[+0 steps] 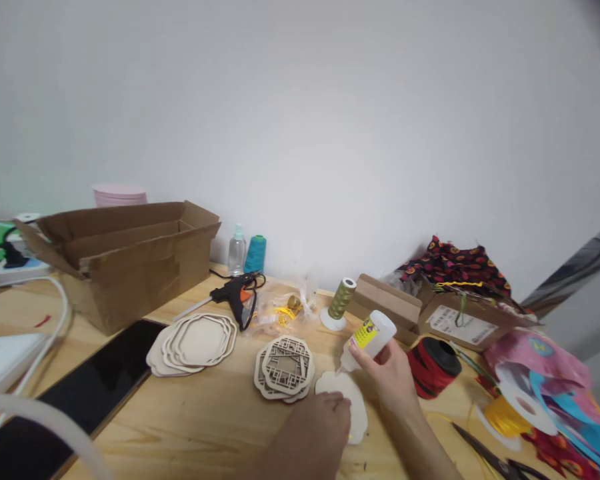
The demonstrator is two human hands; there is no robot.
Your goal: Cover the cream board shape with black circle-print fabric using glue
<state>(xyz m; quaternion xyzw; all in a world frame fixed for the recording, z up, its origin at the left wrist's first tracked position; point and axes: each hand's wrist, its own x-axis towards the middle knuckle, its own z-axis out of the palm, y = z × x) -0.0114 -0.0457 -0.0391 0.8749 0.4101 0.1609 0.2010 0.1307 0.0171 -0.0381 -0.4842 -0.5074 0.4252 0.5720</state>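
My right hand [387,377] is closed around a white glue bottle [377,332] with a yellow label. The bottle tilts with its nozzle down, close to the upper edge of a pale scalloped wooden plate [353,393]. My left hand [325,423] lies over the left side of that plate, its bent fingers holding it on the table; the thumb is hidden. Just left of the plate sit stacked wooden lattice cutouts [287,365]. Farther left is a pile of plain wooden pieces and frames [197,341].
A cardboard box [145,277], glue gun [235,293] and black slab [80,393] occupy the left. Behind the hands stands a green thread spool [341,300]. On the right are red ribbon [430,367], yellow cord [505,417], scissors [490,457] and a fabric-filled box [465,323].
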